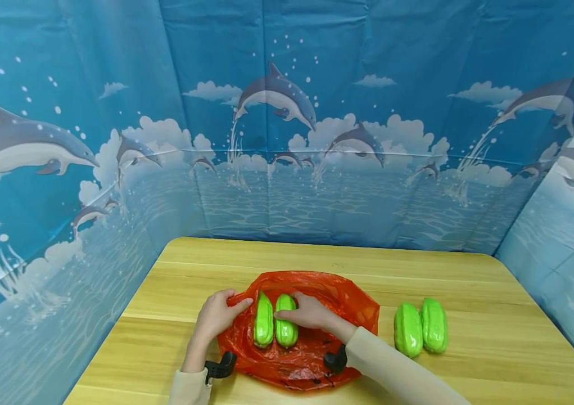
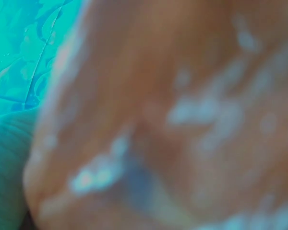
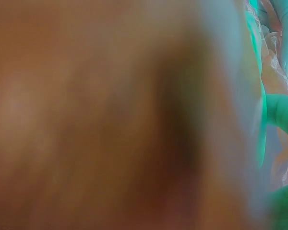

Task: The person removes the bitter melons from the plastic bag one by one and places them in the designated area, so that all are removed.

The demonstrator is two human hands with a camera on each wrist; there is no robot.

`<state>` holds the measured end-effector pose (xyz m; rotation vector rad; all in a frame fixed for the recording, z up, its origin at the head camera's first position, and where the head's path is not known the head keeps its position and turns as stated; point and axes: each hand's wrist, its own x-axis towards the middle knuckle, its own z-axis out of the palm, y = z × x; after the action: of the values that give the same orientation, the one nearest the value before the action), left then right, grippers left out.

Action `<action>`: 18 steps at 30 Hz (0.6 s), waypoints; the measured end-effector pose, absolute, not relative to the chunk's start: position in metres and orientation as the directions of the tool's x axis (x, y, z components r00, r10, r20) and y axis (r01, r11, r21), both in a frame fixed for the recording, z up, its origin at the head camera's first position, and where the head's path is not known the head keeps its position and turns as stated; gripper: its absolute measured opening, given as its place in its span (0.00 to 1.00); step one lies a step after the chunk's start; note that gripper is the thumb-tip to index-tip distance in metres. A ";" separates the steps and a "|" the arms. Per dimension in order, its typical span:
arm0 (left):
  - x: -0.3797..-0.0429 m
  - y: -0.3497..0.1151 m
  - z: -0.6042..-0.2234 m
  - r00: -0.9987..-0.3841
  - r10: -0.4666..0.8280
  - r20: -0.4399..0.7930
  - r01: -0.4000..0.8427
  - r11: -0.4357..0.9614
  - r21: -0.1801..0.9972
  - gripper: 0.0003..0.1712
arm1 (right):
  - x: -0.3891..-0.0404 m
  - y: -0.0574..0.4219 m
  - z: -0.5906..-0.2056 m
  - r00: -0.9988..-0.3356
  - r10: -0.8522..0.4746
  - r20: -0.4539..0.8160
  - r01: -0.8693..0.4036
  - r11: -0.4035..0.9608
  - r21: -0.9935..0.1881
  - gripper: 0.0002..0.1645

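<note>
Dolphin-printed sheeting [image 1: 287, 214] walls in a wooden table [image 1: 175, 292]. From the head view, a crumpled red bag [image 1: 334, 304] is spread there, thin and limp; its film likely slides and tears easily, so a gathered rim should hold best. Within its outline lie the left gourd [image 1: 263, 323] and the inner gourd [image 1: 287, 336], glossy, probably firm and a bit slick, best taken around the middle. The right hand [image 1: 312, 312] grips the inner gourd, thumb across it. The left hand [image 1: 217, 315] is at the bag's left rim, thumb and forefinger spread; whether it pinches the film cannot be told. Two more gourds [image 1: 408, 332] stand side by side to the right.

In the left wrist view, blurred reddish film fills most of the frame.

In the right wrist view, beyond more blur, a thumb [image 3: 282, 111] meets a bright green edge.
</note>
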<state>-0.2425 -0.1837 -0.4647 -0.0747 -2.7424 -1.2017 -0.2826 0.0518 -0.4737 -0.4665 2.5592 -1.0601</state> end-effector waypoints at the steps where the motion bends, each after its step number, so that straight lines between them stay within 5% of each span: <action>1: -0.243 -0.184 -0.465 -0.988 -0.014 0.153 0.103 0.679 0.727 0.19 | -0.283 0.052 -0.474 -0.893 -0.415 -0.175 -0.170 0.670 -0.723 0.51; 18: -0.242 -0.185 -0.463 -0.987 -0.021 0.158 0.102 0.680 0.726 0.18 | -0.282 0.059 -0.472 -0.909 -0.395 -0.135 -0.176 0.657 -0.733 0.53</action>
<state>-0.2418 -0.1848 -0.4632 -0.0662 -2.7368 -1.1957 -0.2822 0.0588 -0.4723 -0.4576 2.5928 -1.1040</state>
